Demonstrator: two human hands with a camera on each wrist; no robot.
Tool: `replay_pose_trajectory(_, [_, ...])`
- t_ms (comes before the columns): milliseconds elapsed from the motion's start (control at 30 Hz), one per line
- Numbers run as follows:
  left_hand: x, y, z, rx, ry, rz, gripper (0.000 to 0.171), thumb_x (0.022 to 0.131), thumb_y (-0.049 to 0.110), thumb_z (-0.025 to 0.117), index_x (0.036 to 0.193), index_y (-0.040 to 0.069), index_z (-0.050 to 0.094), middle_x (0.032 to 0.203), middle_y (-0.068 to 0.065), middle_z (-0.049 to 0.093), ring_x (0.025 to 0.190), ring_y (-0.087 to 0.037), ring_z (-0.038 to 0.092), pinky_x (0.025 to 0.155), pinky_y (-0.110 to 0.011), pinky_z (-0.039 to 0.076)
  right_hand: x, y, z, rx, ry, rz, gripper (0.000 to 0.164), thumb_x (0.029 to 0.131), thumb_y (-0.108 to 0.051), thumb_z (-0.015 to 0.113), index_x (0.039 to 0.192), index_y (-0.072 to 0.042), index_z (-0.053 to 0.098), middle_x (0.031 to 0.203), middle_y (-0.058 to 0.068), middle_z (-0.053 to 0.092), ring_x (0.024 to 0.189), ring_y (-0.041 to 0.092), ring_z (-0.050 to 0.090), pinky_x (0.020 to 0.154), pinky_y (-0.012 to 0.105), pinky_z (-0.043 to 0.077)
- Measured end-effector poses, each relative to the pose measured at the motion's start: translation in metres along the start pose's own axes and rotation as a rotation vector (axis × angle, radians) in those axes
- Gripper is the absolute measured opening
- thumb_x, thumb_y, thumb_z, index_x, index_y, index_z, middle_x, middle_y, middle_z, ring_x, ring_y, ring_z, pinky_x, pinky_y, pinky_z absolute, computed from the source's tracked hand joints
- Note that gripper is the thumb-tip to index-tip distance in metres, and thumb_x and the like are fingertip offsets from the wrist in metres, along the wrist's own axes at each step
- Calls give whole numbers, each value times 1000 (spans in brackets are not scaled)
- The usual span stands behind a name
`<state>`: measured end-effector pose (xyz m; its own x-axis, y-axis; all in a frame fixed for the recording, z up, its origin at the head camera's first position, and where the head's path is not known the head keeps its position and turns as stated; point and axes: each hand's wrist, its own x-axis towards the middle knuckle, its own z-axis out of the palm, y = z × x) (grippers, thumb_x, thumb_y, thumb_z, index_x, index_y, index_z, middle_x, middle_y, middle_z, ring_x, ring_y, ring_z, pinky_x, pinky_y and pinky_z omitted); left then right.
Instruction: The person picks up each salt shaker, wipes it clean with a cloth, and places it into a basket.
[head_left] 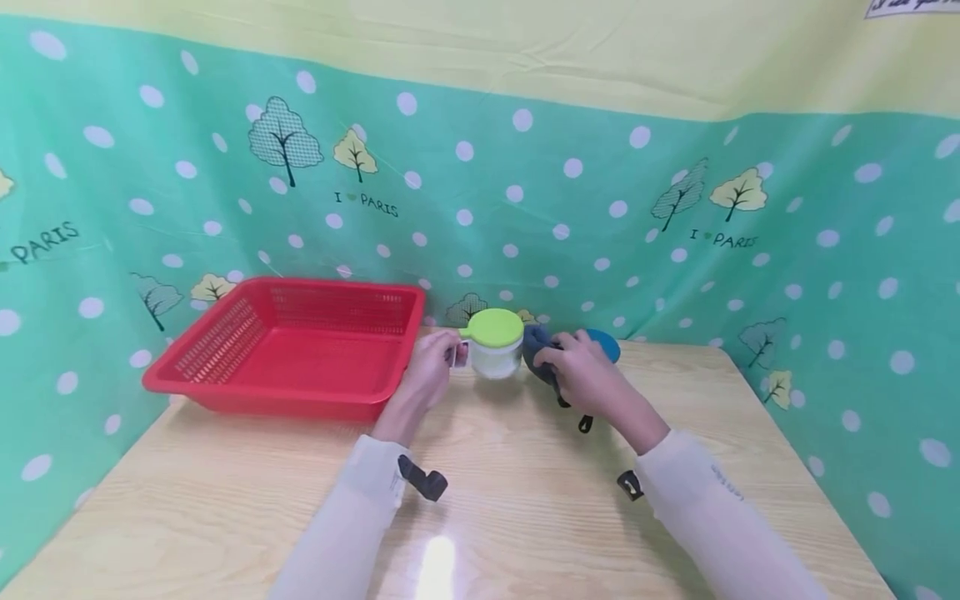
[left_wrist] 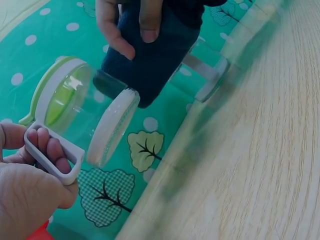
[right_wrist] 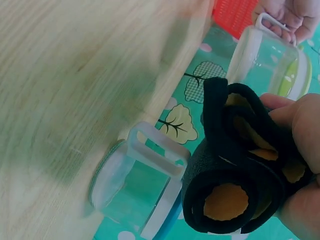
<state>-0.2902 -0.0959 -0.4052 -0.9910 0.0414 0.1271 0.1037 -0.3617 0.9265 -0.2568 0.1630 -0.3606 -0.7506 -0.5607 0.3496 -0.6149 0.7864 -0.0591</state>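
My left hand grips the white handle of a clear jar with a light green lid. In the left wrist view the fingers pass through the handle loop. The jar is lifted over the back of the table. Just right of it, my right hand holds a dark rolled fabric wrap, orange-brown on its inner side, pinched between thumb and fingers. Black strap ends hang below that hand. A second clear jar, with a pale handle and a blue lid, stands behind the wrap, partly hidden.
A red plastic basket with slotted sides stands at the left back of the wooden table. Green dotted cloth hangs along the back and sides. Black straps sit at the white sleeves.
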Motion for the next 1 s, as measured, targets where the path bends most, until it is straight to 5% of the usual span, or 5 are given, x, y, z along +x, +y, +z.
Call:
replay_pose_trajectory(267, [-1,-1,-6,-57,3,-10,24,100,-3,39,83,4,56,83,-6,53,80,-16,50,76,-25,46,-2,-6,0,15,9,-31,28,87,3,73,107,-15,77,125,24,66,102,42,58,85,53,53])
replay_pose_trajectory(1000, [-2,2,2,-29,-47,-2,25,101,-2,40,84,4,56,84,-6,55,82,-16,52,81,-27,45,10,10,0,36,59,2,24,93,2,65,108,-13,76,123,24,65,102,43,57,87,53,52])
